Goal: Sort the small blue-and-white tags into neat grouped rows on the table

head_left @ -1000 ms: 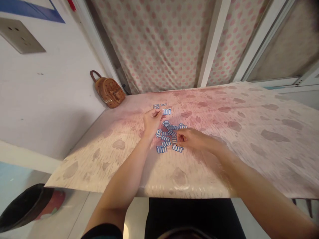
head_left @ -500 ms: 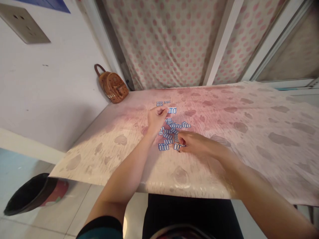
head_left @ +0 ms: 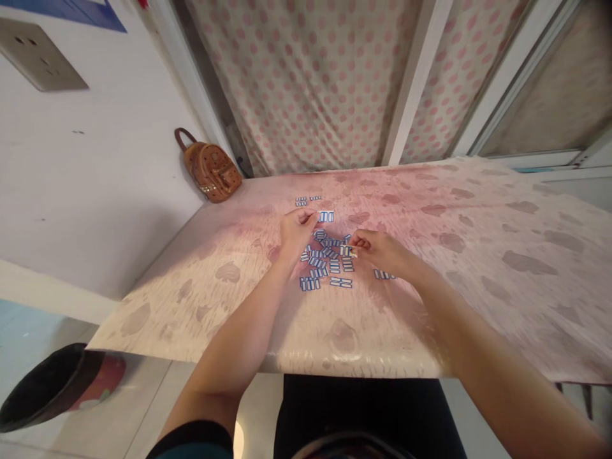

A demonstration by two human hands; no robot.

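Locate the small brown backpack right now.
In the head view, the small brown backpack is at the far left corner of the table, beside the white wall, left of the polka-dot curtain.

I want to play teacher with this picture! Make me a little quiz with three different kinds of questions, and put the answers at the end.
1. True or false: the left hand holds nothing.
2. Which pattern is on the curtain?
(a) stripes
(b) pink dots
(c) stars
3. Which is nearer the front edge of the table: the brown bag or the pile of blue-and-white pieces?

Key:
1. False; it pinches a small piece.
2. b
3. The pile of blue-and-white pieces.
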